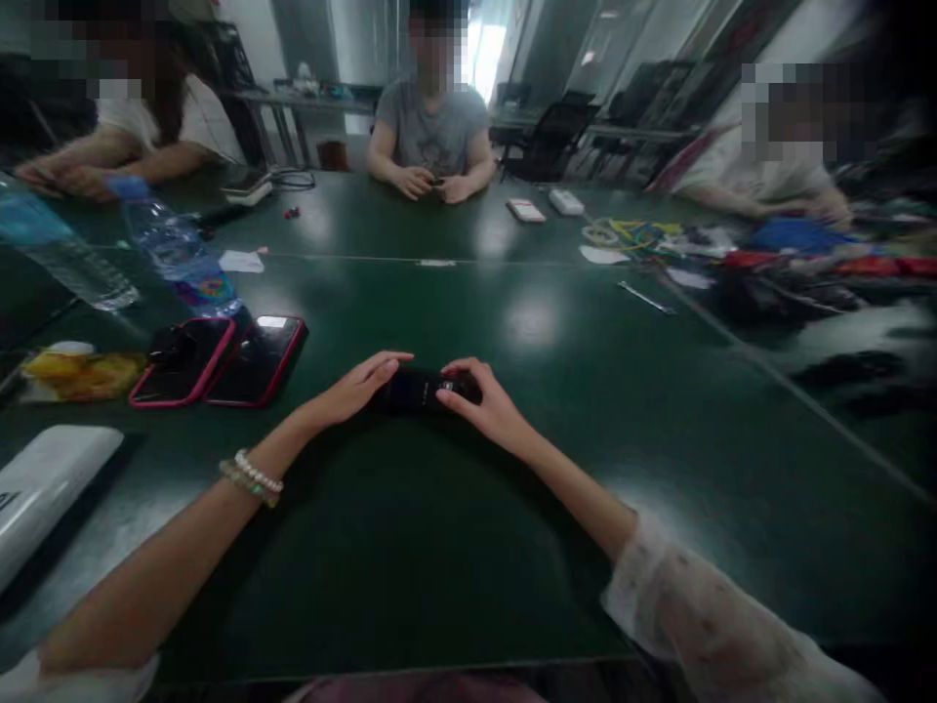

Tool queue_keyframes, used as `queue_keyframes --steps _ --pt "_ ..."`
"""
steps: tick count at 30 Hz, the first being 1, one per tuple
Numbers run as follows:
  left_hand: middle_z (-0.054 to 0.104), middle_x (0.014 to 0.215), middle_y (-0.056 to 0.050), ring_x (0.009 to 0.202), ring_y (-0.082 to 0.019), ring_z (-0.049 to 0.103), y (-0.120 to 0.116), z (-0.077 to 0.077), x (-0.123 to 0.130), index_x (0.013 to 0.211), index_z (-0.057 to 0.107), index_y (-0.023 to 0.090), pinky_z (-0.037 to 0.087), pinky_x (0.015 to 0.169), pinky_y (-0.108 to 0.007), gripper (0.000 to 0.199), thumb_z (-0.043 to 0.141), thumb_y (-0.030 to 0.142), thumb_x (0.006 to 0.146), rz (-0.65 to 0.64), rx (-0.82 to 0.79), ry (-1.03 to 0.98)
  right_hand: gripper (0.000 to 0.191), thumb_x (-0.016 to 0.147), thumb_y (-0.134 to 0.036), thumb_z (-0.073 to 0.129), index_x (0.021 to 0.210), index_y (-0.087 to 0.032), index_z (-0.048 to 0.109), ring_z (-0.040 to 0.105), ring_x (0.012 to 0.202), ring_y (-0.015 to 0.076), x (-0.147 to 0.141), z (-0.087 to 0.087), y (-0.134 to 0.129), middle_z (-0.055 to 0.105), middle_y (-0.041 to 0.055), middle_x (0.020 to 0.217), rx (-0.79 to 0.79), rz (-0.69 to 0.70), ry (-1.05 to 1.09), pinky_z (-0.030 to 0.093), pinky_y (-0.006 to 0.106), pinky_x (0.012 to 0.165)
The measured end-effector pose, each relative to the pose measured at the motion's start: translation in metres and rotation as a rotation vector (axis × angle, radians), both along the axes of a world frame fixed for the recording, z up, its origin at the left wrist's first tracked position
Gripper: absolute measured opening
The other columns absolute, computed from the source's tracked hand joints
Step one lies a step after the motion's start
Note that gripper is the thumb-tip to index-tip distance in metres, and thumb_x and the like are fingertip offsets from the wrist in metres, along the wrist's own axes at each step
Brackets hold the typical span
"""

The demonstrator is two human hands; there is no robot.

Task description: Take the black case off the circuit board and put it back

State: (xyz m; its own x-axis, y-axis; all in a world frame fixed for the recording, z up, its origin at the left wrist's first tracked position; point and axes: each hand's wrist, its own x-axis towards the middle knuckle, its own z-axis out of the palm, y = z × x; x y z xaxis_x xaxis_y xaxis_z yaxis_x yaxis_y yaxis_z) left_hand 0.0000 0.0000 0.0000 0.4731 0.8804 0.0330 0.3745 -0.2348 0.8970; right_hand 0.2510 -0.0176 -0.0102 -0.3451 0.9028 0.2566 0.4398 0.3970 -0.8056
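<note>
Phones [256, 366] and bottles [172, 256] are seen left in the head view, cables [635, 234] far right; counter [402, 576] is stretched to its near edge. Centrally, a black device [414, 391] is clamped by the right hand's [489, 398] fingers; the left hand's [355, 391] grip cannot be told.

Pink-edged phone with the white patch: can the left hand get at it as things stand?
Probably yes: the left hand is at the dark device, and nothing visible stands between that hand and the pink-edged phone. It would first leave the device.
</note>
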Motion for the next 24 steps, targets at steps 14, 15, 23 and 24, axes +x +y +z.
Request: queue_keyframes --steps 14,15,23,24 --pt "0.060 0.128 -0.015 0.118 -0.028 0.057 0.008 -0.011 -0.004 0.129 0.054 0.017 0.043 0.103 -0.046 0.059 0.044 0.063 0.094 -0.098 0.055 -0.038 0.049 0.089 -0.038 0.064 0.133 -0.026 0.045 0.052 0.114 0.0267 0.001 -0.003 -0.004 0.058 0.0092 0.126 0.192 0.046 -0.147 0.046 0.048 0.099" --pt "0.060 0.128 -0.015 0.118 -0.029 0.057 0.008 -0.012 -0.004 0.129 0.053 0.018 0.044 0.102 -0.047 0.059 0.054 0.062 0.090 -0.100 0.065 -0.015 0.049 0.089 -0.039 0.064 0.133 -0.026 0.046 0.053 0.114 0.0266 0.001 -0.004 -0.003 0.058 0.0090 0.126 0.171 0.033 -0.121 0.046 0.048 0.099" --pt "0.059 0.132 -0.012 0.120 -0.026 0.058 0.010 -0.018 -0.004 0.134 0.049 0.020 0.045 0.103 -0.046 0.066 0.077 0.040 0.077 -0.093 0.075 -0.008 0.044 0.090 -0.045 0.061 0.128 -0.028 0.048 0.056 0.115 0.0248 0.002 -0.003 -0.004 0.058 0.0081 0.125 0.164 -0.081 0.092 0.046 0.046 0.101" --pt "0.059 0.130 -0.012 0.119 -0.026 0.058 0.011 -0.018 -0.004 0.133 0.050 0.020 0.045 0.103 -0.046 0.063 0.076 0.040 0.078 -0.096 0.085 0.007 0.043 0.091 -0.046 0.059 0.129 -0.028 0.047 0.056 0.115 0.0246 0.003 -0.002 -0.004 0.058 0.0079 0.125 0.196 -0.138 0.120 0.046 0.046 0.101"
